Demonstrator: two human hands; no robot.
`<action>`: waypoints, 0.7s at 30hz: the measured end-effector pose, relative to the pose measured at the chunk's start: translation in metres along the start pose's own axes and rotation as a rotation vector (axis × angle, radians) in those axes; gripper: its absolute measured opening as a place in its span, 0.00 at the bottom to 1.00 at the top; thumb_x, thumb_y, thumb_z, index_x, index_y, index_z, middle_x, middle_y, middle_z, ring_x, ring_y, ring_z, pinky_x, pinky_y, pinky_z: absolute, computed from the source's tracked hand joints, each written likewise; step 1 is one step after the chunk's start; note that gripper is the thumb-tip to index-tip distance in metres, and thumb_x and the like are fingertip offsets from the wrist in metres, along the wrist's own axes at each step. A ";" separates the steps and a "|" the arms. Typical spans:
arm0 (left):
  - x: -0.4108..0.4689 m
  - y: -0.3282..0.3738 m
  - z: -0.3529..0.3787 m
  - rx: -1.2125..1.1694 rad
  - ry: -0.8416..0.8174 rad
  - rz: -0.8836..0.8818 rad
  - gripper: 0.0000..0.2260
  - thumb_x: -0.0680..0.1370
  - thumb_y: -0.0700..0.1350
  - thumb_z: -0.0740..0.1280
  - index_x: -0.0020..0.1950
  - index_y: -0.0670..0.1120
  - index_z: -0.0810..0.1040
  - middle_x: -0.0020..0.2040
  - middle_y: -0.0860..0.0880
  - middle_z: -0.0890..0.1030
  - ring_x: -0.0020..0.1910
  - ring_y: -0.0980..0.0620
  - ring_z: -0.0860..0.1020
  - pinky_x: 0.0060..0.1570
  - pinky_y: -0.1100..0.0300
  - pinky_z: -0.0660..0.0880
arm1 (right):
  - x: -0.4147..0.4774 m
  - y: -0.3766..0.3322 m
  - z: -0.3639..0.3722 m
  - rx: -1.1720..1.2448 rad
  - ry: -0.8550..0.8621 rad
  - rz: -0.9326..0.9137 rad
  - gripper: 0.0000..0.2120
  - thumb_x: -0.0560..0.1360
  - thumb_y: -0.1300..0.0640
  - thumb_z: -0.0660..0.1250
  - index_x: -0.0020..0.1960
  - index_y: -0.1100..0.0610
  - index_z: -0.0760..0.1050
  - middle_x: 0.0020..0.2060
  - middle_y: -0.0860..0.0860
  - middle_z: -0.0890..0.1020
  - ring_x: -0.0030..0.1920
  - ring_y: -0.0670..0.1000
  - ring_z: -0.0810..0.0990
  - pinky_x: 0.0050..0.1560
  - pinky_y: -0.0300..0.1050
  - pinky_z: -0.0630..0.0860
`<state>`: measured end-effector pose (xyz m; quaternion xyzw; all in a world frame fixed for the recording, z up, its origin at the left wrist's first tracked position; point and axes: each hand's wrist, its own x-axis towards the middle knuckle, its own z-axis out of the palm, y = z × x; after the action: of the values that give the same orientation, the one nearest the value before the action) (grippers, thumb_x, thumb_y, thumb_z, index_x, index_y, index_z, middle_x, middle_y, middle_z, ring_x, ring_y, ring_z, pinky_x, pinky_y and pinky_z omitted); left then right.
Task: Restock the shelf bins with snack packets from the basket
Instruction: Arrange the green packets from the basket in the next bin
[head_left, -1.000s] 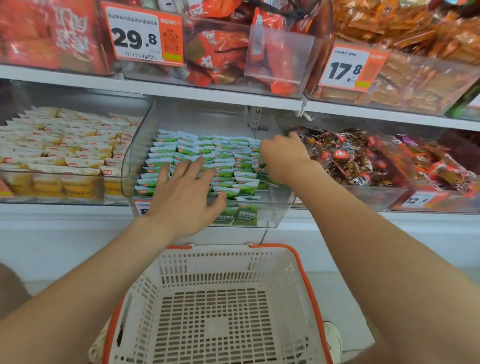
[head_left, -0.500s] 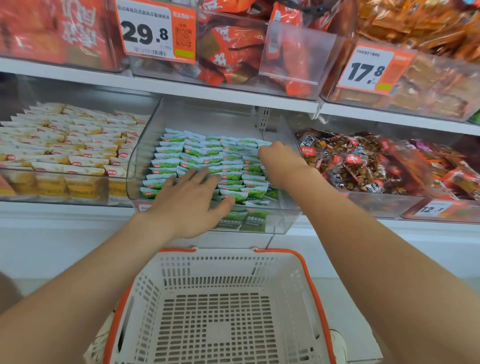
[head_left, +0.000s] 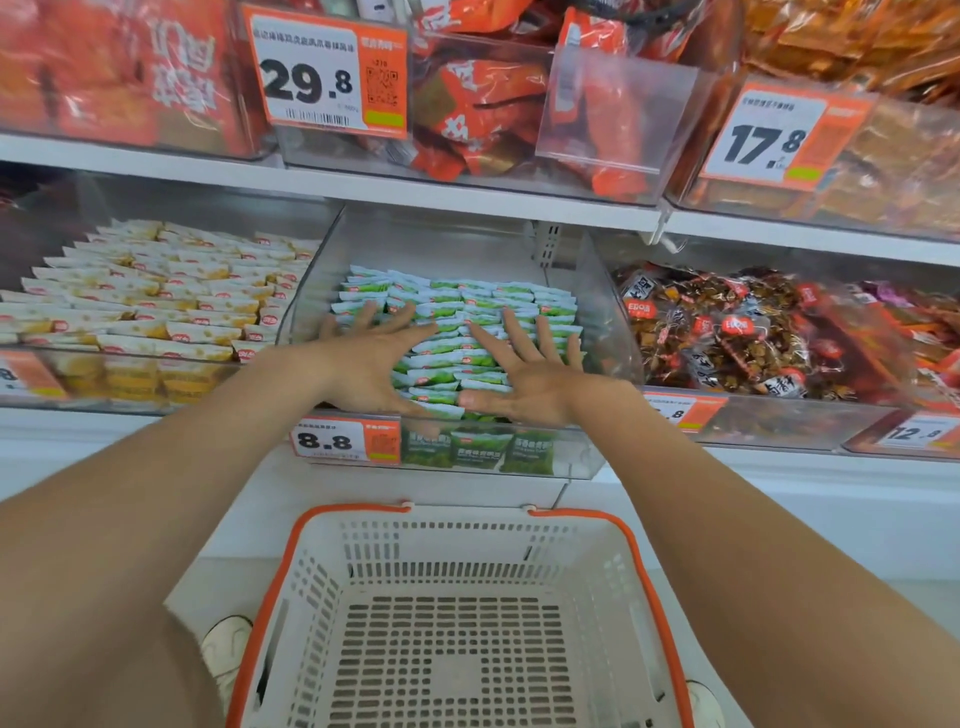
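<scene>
Pressing flat, the left hand (head_left: 371, 364) and right hand (head_left: 524, 374), both splayed open and gripping nothing, should level the green-and-white foil snack packets (head_left: 457, 312) beneath them evenly; the white slotted plastic basket (head_left: 457, 545) below looks empty.

Bare forearms, no sleeves or jewellery; white shoes (head_left: 227, 644) w/ rounded toes below.

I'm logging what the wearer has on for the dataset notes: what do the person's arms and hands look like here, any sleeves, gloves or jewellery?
Both arms are bare as far as the picture shows, with no sleeves in view. The left hand and the right hand wear no gloves, and no rings, watch or bracelets show on the fingers or wrists. No markings are visible on either forearm.
</scene>
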<state>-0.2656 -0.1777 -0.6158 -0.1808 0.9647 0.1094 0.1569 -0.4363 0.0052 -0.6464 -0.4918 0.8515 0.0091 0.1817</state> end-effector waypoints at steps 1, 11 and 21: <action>0.005 -0.002 0.001 0.010 0.028 0.002 0.57 0.61 0.78 0.65 0.83 0.64 0.42 0.84 0.57 0.37 0.83 0.42 0.39 0.77 0.28 0.45 | 0.002 0.001 0.000 -0.003 0.003 0.007 0.45 0.66 0.14 0.49 0.71 0.23 0.25 0.76 0.40 0.24 0.77 0.59 0.23 0.75 0.71 0.31; 0.013 -0.011 -0.002 -0.080 0.145 0.133 0.57 0.58 0.84 0.64 0.82 0.57 0.59 0.82 0.50 0.60 0.81 0.44 0.59 0.78 0.40 0.60 | -0.021 -0.003 -0.050 0.142 -0.135 -0.071 0.57 0.63 0.22 0.71 0.80 0.30 0.41 0.82 0.43 0.38 0.82 0.54 0.35 0.81 0.65 0.45; 0.013 0.027 -0.011 -0.156 0.290 0.390 0.18 0.61 0.65 0.83 0.43 0.61 0.81 0.59 0.57 0.70 0.63 0.50 0.69 0.68 0.41 0.67 | -0.013 0.002 -0.041 0.105 0.009 -0.195 0.60 0.62 0.32 0.81 0.83 0.45 0.53 0.81 0.43 0.60 0.79 0.48 0.62 0.78 0.49 0.62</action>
<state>-0.2900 -0.1604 -0.6064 -0.0166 0.9824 0.1848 -0.0217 -0.4443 0.0091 -0.6039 -0.5623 0.7996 -0.0556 0.2035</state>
